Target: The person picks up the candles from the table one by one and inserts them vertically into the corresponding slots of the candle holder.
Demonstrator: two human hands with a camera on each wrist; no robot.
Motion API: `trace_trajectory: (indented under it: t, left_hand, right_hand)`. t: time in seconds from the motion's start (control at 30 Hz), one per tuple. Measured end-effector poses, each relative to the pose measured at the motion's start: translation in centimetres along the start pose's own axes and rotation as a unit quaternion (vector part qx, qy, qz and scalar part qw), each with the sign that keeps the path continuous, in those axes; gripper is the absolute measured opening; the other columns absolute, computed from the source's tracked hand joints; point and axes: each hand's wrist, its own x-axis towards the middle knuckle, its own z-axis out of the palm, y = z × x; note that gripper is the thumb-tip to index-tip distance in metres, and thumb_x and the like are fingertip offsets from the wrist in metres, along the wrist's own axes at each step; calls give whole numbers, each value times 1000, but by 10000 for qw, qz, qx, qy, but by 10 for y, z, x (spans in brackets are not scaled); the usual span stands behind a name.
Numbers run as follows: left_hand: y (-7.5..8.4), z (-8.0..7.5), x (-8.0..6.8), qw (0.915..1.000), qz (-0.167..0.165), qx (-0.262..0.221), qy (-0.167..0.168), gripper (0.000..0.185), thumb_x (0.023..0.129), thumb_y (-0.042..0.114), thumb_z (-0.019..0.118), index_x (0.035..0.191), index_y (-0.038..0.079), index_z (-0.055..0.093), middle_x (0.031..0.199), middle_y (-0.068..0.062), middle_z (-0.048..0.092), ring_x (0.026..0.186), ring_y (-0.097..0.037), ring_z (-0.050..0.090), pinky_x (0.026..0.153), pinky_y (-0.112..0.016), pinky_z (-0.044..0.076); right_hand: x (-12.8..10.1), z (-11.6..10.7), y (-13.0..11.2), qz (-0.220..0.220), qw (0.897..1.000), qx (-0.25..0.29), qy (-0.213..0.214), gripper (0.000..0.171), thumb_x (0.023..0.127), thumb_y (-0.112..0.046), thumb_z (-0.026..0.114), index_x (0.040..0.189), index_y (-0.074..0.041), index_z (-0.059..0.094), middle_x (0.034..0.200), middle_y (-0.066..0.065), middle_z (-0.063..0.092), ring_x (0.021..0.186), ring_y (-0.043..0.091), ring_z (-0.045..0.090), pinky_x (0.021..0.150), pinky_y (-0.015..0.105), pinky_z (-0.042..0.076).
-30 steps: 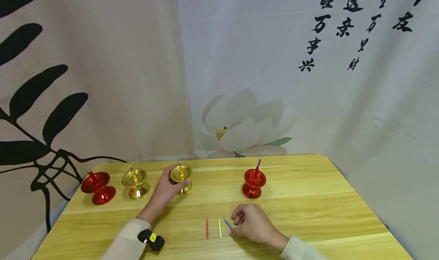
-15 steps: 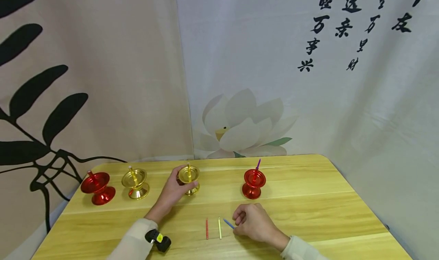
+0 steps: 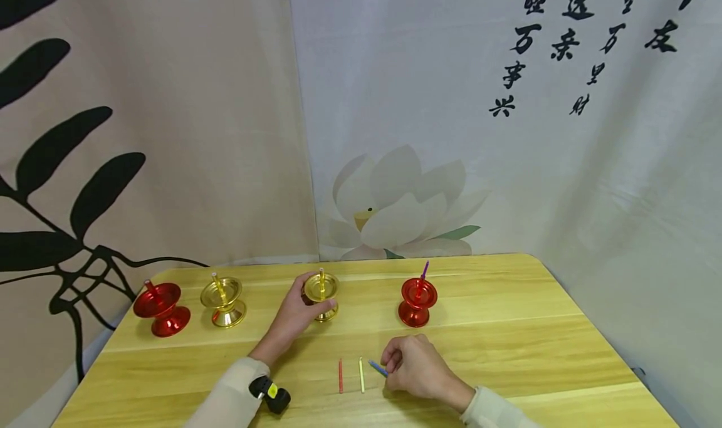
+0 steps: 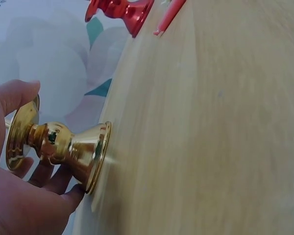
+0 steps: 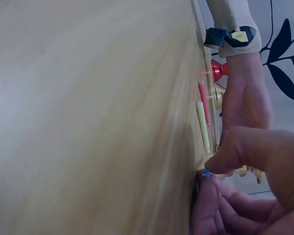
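Note:
My left hand (image 3: 293, 318) grips a gold candle holder (image 4: 63, 142) from its left side, thumb across the front and fingers behind. The holder stands upright on the table, a thin upright stem in its dish. Over the front middle of the table, my right hand (image 3: 417, 365) pinches a small blue candle (image 3: 378, 368) between thumb and fingertip; the candle's rear part is hidden by the fingers. Just left of it lie a yellow candle (image 3: 361, 375) and a red candle (image 3: 341, 376), side by side. A purple candle (image 3: 425, 269) stands in a red candle holder (image 3: 414, 315) beyond the right hand.
Toward the table's left end stand another red candle holder (image 3: 169, 323) and a second gold candle holder (image 3: 228, 317). The wooden table (image 3: 536, 340) ends at a printed curtain (image 3: 225, 133) behind it. Each sleeve reaches in from the front edge.
My left hand has moved the gold candle holder to the right along the table. The right hand stays almost in place, with the blue candle shifting slightly in its fingers.

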Motion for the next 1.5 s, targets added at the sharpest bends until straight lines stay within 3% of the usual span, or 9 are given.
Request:
trace_trajectory:
  t: [0.13, 0.27, 0.57, 1.1, 1.5]
  left_hand:
    - [-1, 4, 1, 9999, 45, -121, -53, 78, 96, 8, 86, 160, 2, 43, 144, -27, 62, 130, -40, 65, 96, -39, 58]
    - [-2, 7, 0, 9997, 47, -232, -115, 77, 96, 8, 86, 160, 3, 43, 144, -27, 61, 130, -39, 65, 95, -37, 58]
    - [2, 15, -1, 9993, 61, -305, -204, 77, 95, 7, 87, 159, 5, 45, 141, -24, 63, 128, -38, 66, 94, -38, 59]
    - [2, 33, 0, 9987, 116, -335, -353, 78, 94, 9, 89, 159, 4, 46, 144, -22, 62, 133, -40, 63, 109, -54, 54]
    - [5, 45, 1, 9975, 174, -457, -519, 77, 93, 8, 89, 158, 3, 47, 140, -21, 65, 131, -38, 65, 107, -49, 55]
  right_hand:
    - [2, -1, 4, 99, 9999, 85, -67, 28, 68, 9, 82, 85, -11, 75, 74, -11, 68, 68, 2, 63, 64, 23, 55]
    - [5, -4, 8, 348, 9979, 515, -168, 25, 69, 8, 81, 86, -10, 77, 75, -8, 69, 70, 7, 65, 65, 23, 54]
    - [10, -13, 10, 891, 9834, 1570, -195, 21, 73, 8, 78, 91, -1, 77, 80, 0, 69, 77, 14, 62, 63, 21, 50]
    - [24, -16, 1, 938, 9745, 1938, 639, 20, 80, 7, 75, 100, 7, 77, 87, 4, 72, 82, 15, 64, 71, 24, 54]
    - [37, -14, -6, 717, 9744, 1783, 1170, 18, 79, 6, 74, 97, 7, 76, 89, 7, 74, 81, 16, 66, 75, 24, 55]
